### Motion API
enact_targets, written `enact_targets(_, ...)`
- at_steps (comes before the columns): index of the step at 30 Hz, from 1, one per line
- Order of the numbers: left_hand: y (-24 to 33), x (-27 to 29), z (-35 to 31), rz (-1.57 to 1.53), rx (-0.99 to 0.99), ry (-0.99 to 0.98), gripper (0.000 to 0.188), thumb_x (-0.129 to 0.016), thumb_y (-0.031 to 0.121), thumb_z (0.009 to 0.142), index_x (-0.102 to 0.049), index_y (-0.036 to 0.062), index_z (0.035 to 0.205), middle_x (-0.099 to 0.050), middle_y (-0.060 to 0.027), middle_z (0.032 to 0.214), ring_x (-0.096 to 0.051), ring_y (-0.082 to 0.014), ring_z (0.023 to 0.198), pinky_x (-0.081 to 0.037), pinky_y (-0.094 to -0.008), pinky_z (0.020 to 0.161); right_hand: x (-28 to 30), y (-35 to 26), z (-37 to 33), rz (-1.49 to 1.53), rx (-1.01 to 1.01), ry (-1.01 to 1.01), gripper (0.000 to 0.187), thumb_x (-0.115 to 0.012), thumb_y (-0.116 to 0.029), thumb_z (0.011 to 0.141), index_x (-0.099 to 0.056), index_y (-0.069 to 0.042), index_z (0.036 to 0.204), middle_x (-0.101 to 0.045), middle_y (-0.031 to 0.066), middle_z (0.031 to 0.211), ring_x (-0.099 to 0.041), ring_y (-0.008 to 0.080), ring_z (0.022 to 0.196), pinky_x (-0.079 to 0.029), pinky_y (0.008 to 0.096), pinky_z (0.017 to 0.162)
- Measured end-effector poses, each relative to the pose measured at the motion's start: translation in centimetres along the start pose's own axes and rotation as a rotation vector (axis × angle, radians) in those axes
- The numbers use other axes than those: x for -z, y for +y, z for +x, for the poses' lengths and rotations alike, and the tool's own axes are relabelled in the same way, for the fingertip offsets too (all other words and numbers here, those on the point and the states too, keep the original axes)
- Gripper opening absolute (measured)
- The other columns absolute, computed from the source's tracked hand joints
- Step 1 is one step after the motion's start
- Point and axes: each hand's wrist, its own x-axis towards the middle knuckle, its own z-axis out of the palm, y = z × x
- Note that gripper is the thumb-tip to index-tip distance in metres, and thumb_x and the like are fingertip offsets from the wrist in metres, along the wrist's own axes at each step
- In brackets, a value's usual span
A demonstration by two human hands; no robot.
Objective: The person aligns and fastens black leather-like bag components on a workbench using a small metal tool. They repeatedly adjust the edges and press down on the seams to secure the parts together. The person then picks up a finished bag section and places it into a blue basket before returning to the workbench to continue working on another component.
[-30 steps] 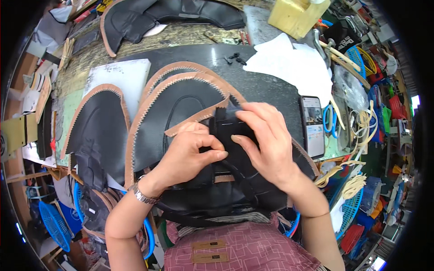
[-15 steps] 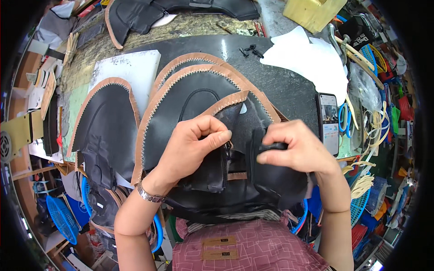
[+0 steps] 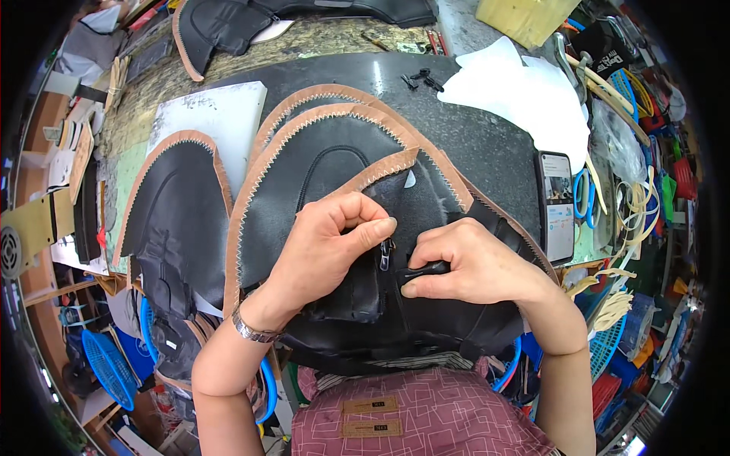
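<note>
Before me lie black leather boot uppers (image 3: 281, 194) with brown, zigzag-stitched edging. In the nearest one, a zipper with a metal slider (image 3: 385, 257) runs down between my hands. My left hand (image 3: 323, 247), with a metal-banded watch on the wrist, is closed, thumb and forefinger pinching the zipper's upper end just above the slider. To its right, my right hand (image 3: 475, 262) is closed around a folded black leather edge beside the zipper. What lies under its fingers is partly hidden. The slider hangs close to both hands, in the gap between them.
Another upper (image 3: 175, 205) lies at left, by a white board (image 3: 205, 118). Small black parts (image 3: 420, 78) and white sheet pieces (image 3: 525, 99) lie beyond the work. At right are a phone (image 3: 557, 205), blue-handled scissors (image 3: 584, 197) and a hammer (image 3: 582, 64).
My right hand has moved left and slightly down, bringing its leather edge closer to my left hand. The gap along the zipper has narrowed. My left hand has barely moved.
</note>
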Motion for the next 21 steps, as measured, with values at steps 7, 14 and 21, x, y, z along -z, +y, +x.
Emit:
enact_targets(7,0.3,0.0,-0.1,0.152,-0.077,0.003,0.013,-0.068,0.011,0.083,-0.063,-0.0006,0.081,-0.060,0.0014,0.077,-0.051,-0.0048,0.072,-0.042,-0.0210,0.065,0.0,-0.2,0.1,-0.012,-0.029,0.055,0.029,-0.068,-0.027,0.074,-0.066,0.000,0.084,-0.064,0.0135,0.077,-0.062,0.0297,0.068,-0.048,0.0367,0.062)
enact_targets(14,0.5,-0.5,-0.1,0.339,-0.146,0.077,0.012,-0.070,0.012,0.078,-0.064,0.0019,0.076,-0.059,-0.0026,0.069,-0.052,-0.0118,0.067,-0.042,-0.0263,0.062,-0.9,-0.7,-0.3,-0.296,0.028,0.209,0.018,-0.063,-0.022,0.074,-0.062,-0.004,0.075,-0.061,0.0107,0.073,-0.062,0.0311,0.071,-0.048,0.0420,0.063)
enact_targets(21,0.6,-0.4,0.0,0.371,-0.167,0.036,0.011,-0.071,0.013,0.076,-0.066,0.0036,0.077,-0.059,-0.0032,0.068,-0.052,-0.0154,0.070,-0.042,-0.0297,0.067,-1.4,0.4,-0.2,-0.228,0.154,0.323,0.019,-0.068,-0.019,0.072,-0.059,-0.002,0.074,-0.056,0.0094,0.069,-0.060,0.0301,0.066,-0.047,0.0401,0.060)
